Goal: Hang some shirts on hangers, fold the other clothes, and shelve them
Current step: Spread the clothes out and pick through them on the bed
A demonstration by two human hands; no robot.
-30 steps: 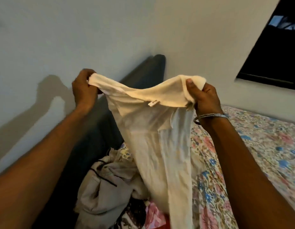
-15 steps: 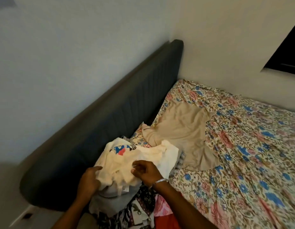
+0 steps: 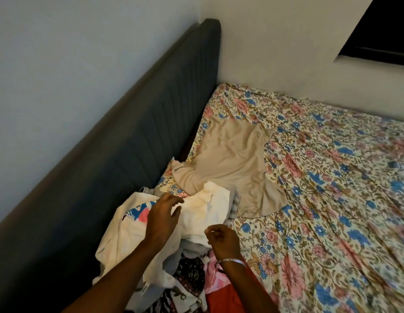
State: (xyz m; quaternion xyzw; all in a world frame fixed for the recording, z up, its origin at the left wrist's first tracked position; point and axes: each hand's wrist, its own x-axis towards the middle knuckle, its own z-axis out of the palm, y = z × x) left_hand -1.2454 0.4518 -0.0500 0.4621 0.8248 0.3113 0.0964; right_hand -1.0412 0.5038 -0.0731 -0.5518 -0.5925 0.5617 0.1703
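A cream shirt and tan garment lie on the pink-and-blue floral sheet beside a dark grey headboard.

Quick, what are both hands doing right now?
Left hand: open, fingers spread over the crumpled cream cotton shirt, holding nothing.
Right hand: fingers loosely curled, holding nothing visible.

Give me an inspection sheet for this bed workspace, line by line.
Surface: floral bedsheet, rumpled.
Job's things: cream garment crumpled on top of the clothes pile; beige garment spread flat beyond it.
Clutter: small dark item on the sheet, too small to tell.
Hands: left hand over the cream garment, fingers loosely extended; right hand loosely curled beside the pile, holding nothing visible, bracelet on wrist.
Cables: nothing seen.
Surroundings: dark headboard against the wall; dark window at upper right.
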